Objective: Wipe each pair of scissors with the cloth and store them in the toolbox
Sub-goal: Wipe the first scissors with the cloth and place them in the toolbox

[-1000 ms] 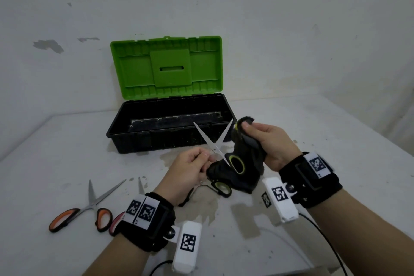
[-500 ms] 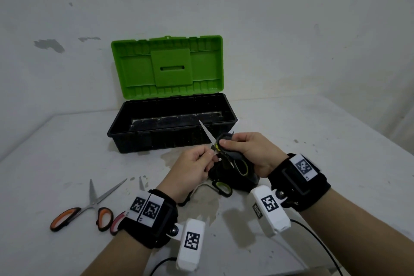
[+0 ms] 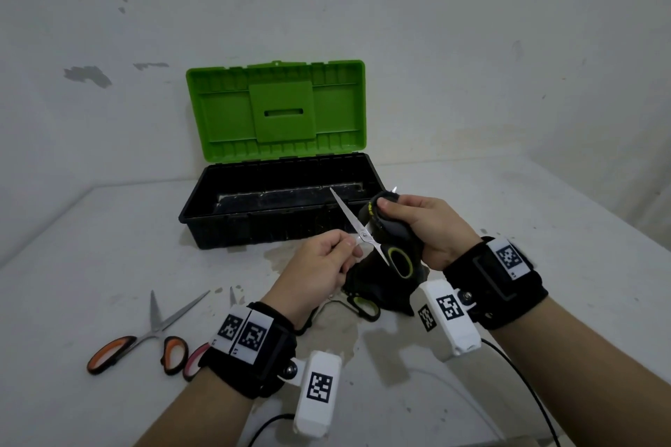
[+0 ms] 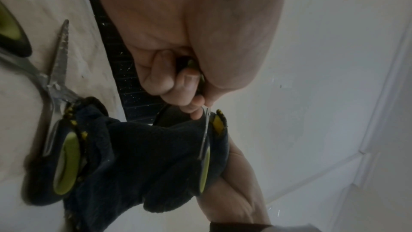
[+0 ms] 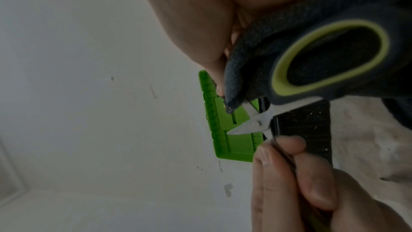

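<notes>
Midway, seen from the head, the left hand (image 3: pixel 319 265) pinched green-handled scissors (image 3: pixel 363 236) while the right hand (image 3: pixel 428 229) gripped the cloth (image 3: pixel 395 229) round one blade. Orange-handled scissors (image 3: pixel 141 337) lay unwiped on the worktop (image 3: pixel 508 229); the toolbox (image 3: pixel 279 207) looked empty. Left wrist: fingers (image 4: pixel 189 84) curled round a handle. Right wrist: cloth (image 5: pixel 256 59) wrapping a blade.

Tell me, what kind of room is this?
Probably a bare workroom or utility space, not a home. A scuffed white table stands against a chipped, stained wall, with only an open green-lidded toolbox and scissors.
</notes>
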`<state>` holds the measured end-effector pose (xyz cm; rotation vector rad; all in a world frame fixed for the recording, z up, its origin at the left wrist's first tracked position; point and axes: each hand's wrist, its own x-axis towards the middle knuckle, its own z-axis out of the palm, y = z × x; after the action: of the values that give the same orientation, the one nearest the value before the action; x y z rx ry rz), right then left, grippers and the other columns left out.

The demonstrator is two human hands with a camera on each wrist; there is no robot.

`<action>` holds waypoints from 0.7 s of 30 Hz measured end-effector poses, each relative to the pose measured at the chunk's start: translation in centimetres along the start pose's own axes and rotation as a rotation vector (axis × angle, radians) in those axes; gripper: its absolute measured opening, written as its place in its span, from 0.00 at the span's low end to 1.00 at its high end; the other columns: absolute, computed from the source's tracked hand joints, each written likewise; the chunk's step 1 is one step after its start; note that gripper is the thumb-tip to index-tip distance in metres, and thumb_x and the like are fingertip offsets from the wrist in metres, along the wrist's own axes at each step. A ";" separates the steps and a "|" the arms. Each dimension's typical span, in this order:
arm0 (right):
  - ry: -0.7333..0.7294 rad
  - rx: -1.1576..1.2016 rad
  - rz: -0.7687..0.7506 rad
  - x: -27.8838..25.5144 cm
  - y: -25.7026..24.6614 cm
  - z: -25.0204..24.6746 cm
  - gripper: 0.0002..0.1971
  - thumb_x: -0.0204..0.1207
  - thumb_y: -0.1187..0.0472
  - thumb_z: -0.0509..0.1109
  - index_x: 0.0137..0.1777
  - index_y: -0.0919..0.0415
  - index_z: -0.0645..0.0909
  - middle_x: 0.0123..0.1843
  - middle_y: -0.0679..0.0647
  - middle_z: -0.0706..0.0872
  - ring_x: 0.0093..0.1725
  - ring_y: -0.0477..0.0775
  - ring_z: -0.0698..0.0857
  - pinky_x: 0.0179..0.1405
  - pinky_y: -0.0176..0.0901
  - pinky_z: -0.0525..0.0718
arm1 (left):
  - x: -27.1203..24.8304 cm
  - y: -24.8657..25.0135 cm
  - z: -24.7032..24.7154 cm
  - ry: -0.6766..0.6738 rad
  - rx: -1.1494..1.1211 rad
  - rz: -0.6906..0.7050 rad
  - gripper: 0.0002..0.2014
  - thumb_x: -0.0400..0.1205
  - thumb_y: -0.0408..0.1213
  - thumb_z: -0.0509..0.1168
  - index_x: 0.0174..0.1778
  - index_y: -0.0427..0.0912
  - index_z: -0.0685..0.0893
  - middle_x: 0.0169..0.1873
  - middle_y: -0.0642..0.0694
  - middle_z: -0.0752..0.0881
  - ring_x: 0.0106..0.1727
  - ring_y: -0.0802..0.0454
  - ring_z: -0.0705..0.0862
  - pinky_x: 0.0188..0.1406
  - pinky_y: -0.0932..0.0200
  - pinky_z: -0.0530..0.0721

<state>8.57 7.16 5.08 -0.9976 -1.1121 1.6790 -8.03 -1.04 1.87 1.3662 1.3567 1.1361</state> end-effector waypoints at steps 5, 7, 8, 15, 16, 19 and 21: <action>0.110 0.116 -0.058 0.9 -1.1 -1.2 0.05 0.79 0.66 0.72 0.43 0.67 0.82 0.33 0.62 0.88 0.28 0.55 0.88 0.32 0.46 0.91 | -0.3 -0.2 -0.1 -0.012 -0.002 -0.008 0.15 0.91 0.37 0.56 0.48 0.30 0.83 0.28 0.47 0.74 0.22 0.59 0.67 0.21 0.66 0.64; 0.194 0.197 -0.106 1.4 -2.2 -2.7 0.06 0.79 0.65 0.72 0.40 0.65 0.83 0.34 0.60 0.89 0.30 0.54 0.89 0.35 0.46 0.91 | -0.7 -0.8 -0.3 -0.030 -0.009 -0.028 0.15 0.91 0.36 0.57 0.47 0.31 0.84 0.27 0.48 0.75 0.22 0.59 0.68 0.20 0.67 0.65; 0.205 0.207 -0.120 1.5 -2.6 -3.3 0.06 0.79 0.65 0.72 0.40 0.65 0.83 0.35 0.60 0.89 0.31 0.54 0.89 0.36 0.46 0.91 | -0.9 -1.1 -0.5 -0.033 -0.012 -0.038 0.14 0.90 0.36 0.58 0.47 0.33 0.85 0.27 0.48 0.75 0.22 0.59 0.68 0.20 0.67 0.65; 0.171 0.124 -0.142 0.9 -1.8 -4.6 0.06 0.82 0.60 0.69 0.43 0.60 0.81 0.35 0.55 0.88 0.33 0.51 0.87 0.35 0.40 0.89 | -1.0 -1.7 -2.5 -0.036 -0.121 -0.111 0.06 0.86 0.26 0.58 0.44 0.38 0.77 0.29 0.47 0.78 0.25 0.58 0.72 0.22 0.66 0.66; 0.176 0.120 -0.140 0.8 -1.7 -4.7 0.06 0.82 0.59 0.69 0.44 0.59 0.82 0.36 0.55 0.88 0.34 0.51 0.87 0.35 0.40 0.89 | -1.1 -1.6 -2.6 -0.042 -0.120 -0.113 0.05 0.85 0.25 0.59 0.47 0.39 0.76 0.30 0.45 0.79 0.24 0.57 0.71 0.22 0.66 0.67; 0.166 0.128 -0.122 0.8 -1.8 -4.9 0.06 0.84 0.61 0.67 0.47 0.61 0.82 0.37 0.56 0.87 0.34 0.51 0.87 0.34 0.39 0.89 | -1.2 -1.3 -2.9 -0.059 -0.110 -0.076 0.02 0.87 0.28 0.60 0.50 0.38 0.74 0.36 0.41 0.86 0.25 0.54 0.72 0.23 0.65 0.71; 0.153 0.137 -0.088 0.6 -1.9 -4.8 0.07 0.84 0.63 0.65 0.46 0.64 0.82 0.36 0.58 0.88 0.32 0.51 0.88 0.33 0.39 0.89 | -1.2 -1.2 -3.0 -0.046 -0.116 -0.047 0.01 0.89 0.30 0.60 0.53 0.36 0.76 0.42 0.39 0.90 0.27 0.54 0.76 0.26 0.63 0.75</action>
<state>13.27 9.39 5.41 -0.9591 -0.9152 1.5586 -11.22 -2.29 1.24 1.2634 1.2647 1.1274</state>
